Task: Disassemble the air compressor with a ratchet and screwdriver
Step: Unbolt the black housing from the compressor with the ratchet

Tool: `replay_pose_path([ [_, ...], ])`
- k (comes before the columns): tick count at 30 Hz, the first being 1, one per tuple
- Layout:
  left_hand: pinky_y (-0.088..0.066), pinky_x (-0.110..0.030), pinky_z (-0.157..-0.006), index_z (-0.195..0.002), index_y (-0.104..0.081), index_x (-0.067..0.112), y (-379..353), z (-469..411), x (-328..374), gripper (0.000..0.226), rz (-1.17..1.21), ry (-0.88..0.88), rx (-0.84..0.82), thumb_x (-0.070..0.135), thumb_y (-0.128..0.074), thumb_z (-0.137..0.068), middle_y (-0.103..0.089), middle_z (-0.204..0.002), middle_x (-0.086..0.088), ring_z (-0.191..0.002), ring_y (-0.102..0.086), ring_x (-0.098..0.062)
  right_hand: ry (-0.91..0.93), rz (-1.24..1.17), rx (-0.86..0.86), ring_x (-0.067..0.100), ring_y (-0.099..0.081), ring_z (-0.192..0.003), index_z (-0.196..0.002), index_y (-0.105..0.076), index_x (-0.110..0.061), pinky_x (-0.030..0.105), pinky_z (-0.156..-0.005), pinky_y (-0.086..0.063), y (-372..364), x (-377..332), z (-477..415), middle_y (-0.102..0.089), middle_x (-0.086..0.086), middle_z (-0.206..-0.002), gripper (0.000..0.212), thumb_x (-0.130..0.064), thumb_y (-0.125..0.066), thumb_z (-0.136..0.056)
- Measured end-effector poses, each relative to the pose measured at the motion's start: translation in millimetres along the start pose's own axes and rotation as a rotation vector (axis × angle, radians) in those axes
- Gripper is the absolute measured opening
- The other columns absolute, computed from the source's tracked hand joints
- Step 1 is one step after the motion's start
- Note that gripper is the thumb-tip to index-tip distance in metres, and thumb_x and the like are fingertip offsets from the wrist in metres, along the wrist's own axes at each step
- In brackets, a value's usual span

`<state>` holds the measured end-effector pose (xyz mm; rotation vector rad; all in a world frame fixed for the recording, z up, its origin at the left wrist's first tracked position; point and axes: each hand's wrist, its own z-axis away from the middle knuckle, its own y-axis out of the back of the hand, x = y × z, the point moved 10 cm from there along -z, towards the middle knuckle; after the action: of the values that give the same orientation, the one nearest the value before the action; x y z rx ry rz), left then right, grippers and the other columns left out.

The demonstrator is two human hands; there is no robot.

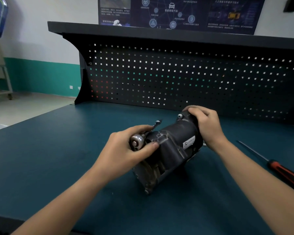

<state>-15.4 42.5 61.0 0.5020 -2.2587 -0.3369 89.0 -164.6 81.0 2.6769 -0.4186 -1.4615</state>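
Observation:
The dark grey air compressor (171, 150) lies on its side on the blue-green bench top (58, 158), its wide flanged end toward me. My left hand (126, 151) is wrapped around the chrome head of the ratchet (137, 140), which is pressed against the compressor's upper left side; the ratchet's handle end (157, 123) sticks out past my fingers. My right hand (205, 126) grips the compressor's far end cap. A bolt head (180, 116) shows on that cap beside my fingers.
A screwdriver (282, 172) with a red-and-black handle and a long thin shaft lies on the bench at the right. A dark pegboard back panel (176, 77) with a shelf rises behind the compressor. The bench's left edge drops to the floor.

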Motion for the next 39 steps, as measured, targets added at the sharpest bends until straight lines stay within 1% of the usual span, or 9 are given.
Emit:
replay_pose_path([
  [7,-0.043,-0.005,-0.072,-0.115,-0.063,0.019,-12.8,10.6,32.6,0.061,-0.125,-0.181,-0.020,0.057,-0.051,-0.068,-0.060,-0.087,0.028,-0.085,-0.060,0.004,0.093,-0.157,0.029,0.011,-0.060,-0.072,-0.068,-0.066,-0.018,0.024,-0.068,-0.046,18.3,-4.2,16.3,-0.067,-0.008,-0.066,0.019,-0.023,-0.048,-0.072],
  [10,-0.052,-0.027,-0.068,-0.116,-0.062,0.018,-19.5,14.2,43.1,0.063,-0.220,-0.225,-0.029,0.058,-0.048,-0.070,-0.065,-0.087,0.019,-0.075,-0.062,-0.005,0.100,-0.183,0.061,0.011,-0.061,-0.087,-0.077,-0.067,-0.019,0.024,-0.079,-0.046,28.1,1.2,22.1,-0.069,-0.003,-0.084,0.022,-0.024,-0.045,-0.076],
  [12,-0.055,-0.035,-0.054,-0.112,-0.063,0.013,-22.8,17.0,53.0,0.060,-0.330,-0.287,-0.003,0.055,-0.047,-0.073,-0.070,-0.083,0.010,-0.064,-0.064,-0.014,0.038,-0.151,0.111,0.012,-0.055,-0.103,-0.092,-0.065,-0.023,0.023,-0.089,-0.041,35.9,9.7,23.0,-0.064,-0.003,-0.103,0.021,-0.024,-0.045,-0.085],
  [15,-0.051,-0.031,-0.040,-0.108,-0.062,0.012,-24.6,19.8,62.6,0.053,-0.410,-0.338,0.041,0.051,-0.046,-0.075,-0.071,-0.076,0.006,-0.051,-0.062,-0.019,-0.176,-0.067,0.127,0.012,-0.052,-0.109,-0.108,-0.061,-0.024,0.024,-0.092,-0.039,42.1,30.8,22.0,-0.060,-0.002,-0.117,0.026,-0.029,-0.038,-0.096],
  [19,-0.047,-0.026,-0.037,-0.108,-0.043,0.024,-29.1,24.3,69.4,0.043,-0.423,-0.365,0.055,0.052,-0.045,-0.076,-0.070,-0.074,0.007,-0.047,-0.060,-0.019,-0.312,0.047,0.107,0.017,-0.058,-0.098,-0.077,-0.064,-0.022,0.030,-0.084,-0.038,50.2,45.0,30.9,-0.066,0.000,-0.098,0.040,-0.050,-0.039,-0.092],
  [26,-0.030,-0.017,-0.030,-0.106,-0.048,0.017,-47.6,33.3,84.6,0.048,-0.609,-0.495,0.020,0.058,-0.028,-0.091,-0.069,-0.070,0.010,-0.035,-0.051,-0.013,-0.321,0.107,0.167,0.018,-0.061,-0.091,-0.069,-0.066,-0.016,0.031,-0.078,-0.039,75.3,54.0,46.9,-0.068,-0.002,-0.083,0.051,-0.054,-0.039,-0.089],
  [32,-0.029,-0.015,-0.028,-0.102,-0.051,0.017,-46.0,32.6,82.5,0.052,-0.675,-0.482,0.009,0.060,-0.024,-0.091,-0.067,-0.062,0.011,-0.032,-0.049,-0.016,-0.443,0.128,-0.019,0.008,-0.057,-0.095,-0.090,-0.070,-0.022,0.029,-0.087,-0.026,68.6,57.5,33.5,-0.069,-0.008,-0.097,0.066,-0.070,-0.025,-0.085],
  [36,-0.030,-0.018,-0.029,-0.099,-0.068,0.016,-67.0,48.7,84.8,0.047,-0.726,-0.591,-0.048,0.050,-0.044,-0.078,-0.072,-0.075,0.007,-0.032,-0.048,-0.013,-0.576,0.099,-0.090,0.001,-0.060,-0.075,-0.078,-0.072,-0.020,0.023,-0.069,-0.031,78.9,76.6,41.1,-0.073,-0.010,-0.072,0.075,-0.074,-0.020,-0.081],
  [39,-0.033,-0.016,-0.032,-0.092,-0.075,0.013,-91.2,64.2,79.3,0.036,-0.801,-0.705,-0.122,0.032,-0.050,-0.075,-0.072,-0.103,0.000,-0.032,-0.046,-0.010,-0.620,0.042,-0.063,0.014,-0.062,-0.091,-0.083,-0.071,-0.016,0.030,-0.095,-0.039,79.0,103.1,54.8,-0.073,0.001,-0.092,0.075,-0.075,-0.025,-0.079],
])
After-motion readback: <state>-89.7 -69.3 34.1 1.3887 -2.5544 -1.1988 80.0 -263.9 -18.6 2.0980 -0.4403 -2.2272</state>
